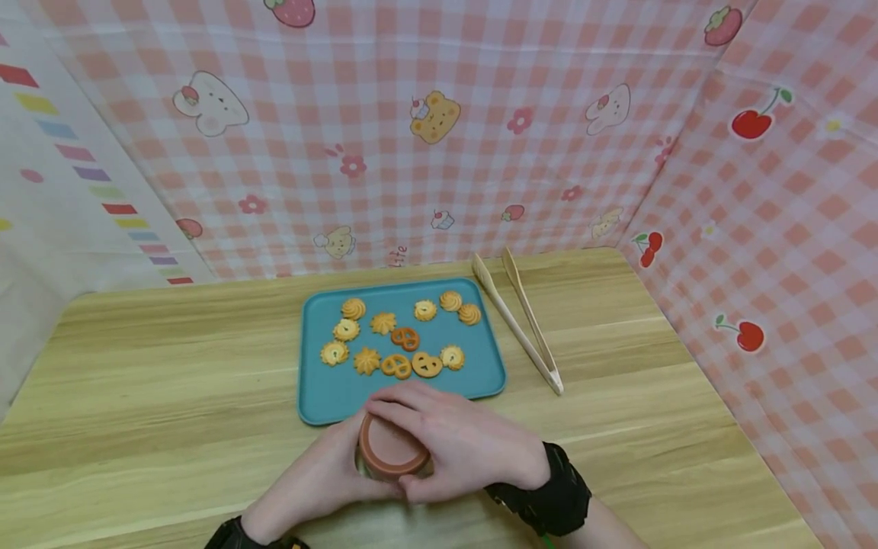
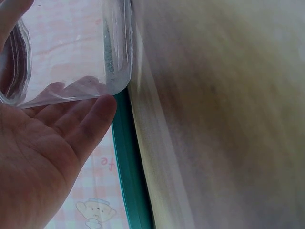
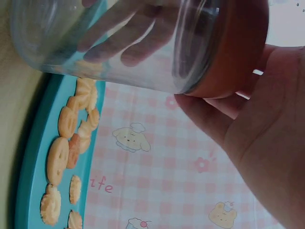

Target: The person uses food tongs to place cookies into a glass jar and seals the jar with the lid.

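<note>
A clear, empty-looking jar (image 3: 57,45) with a brown lid (image 1: 394,448) stands between both hands, just in front of the cookie tray. My left hand (image 1: 329,461) holds the jar's body, its fingers showing through the clear wall in the right wrist view. Over the top, my right hand (image 1: 463,442) grips the lid, thumb at the near side and fingers round the far side. The lid sits on the jar's mouth. Beyond the hands lies a teal tray (image 1: 336,396) with several cookies on it, among them a smiling-face cookie (image 1: 427,365) and pretzel-shaped ones.
Wooden tongs (image 1: 511,316) lie spread on the table to the right of the tray. A pink checked cloth (image 1: 384,99) covers the wall behind, and another patterned cloth (image 1: 789,252) stands along the right edge of the wooden table (image 1: 171,381).
</note>
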The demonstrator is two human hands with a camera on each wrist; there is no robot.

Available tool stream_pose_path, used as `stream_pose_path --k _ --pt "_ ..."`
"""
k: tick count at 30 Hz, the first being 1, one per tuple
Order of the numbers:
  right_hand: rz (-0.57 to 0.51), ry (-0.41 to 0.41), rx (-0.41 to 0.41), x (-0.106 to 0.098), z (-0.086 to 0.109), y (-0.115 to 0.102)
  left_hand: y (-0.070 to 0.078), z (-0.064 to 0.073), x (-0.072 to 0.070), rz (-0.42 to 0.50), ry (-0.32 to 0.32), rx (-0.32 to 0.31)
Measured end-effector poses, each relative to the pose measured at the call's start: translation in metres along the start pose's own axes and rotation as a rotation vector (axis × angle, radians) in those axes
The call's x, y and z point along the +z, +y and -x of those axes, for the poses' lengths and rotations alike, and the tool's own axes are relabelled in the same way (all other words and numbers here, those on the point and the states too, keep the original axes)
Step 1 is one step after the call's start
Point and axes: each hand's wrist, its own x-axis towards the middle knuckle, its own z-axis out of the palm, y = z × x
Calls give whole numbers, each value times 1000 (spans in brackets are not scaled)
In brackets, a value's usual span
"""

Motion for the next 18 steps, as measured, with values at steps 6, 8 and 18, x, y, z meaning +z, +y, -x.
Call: stream_pose_path --k 6,8,18 --pt "-3 3 -20 3 0 1 -1 0 0 5 -3 -4" --pt "12 5 -8 2 1 0 -1 0 0 5 -4 2" --pt "154 122 262 -3 8 -27 -2 -2 0 11 2 19"
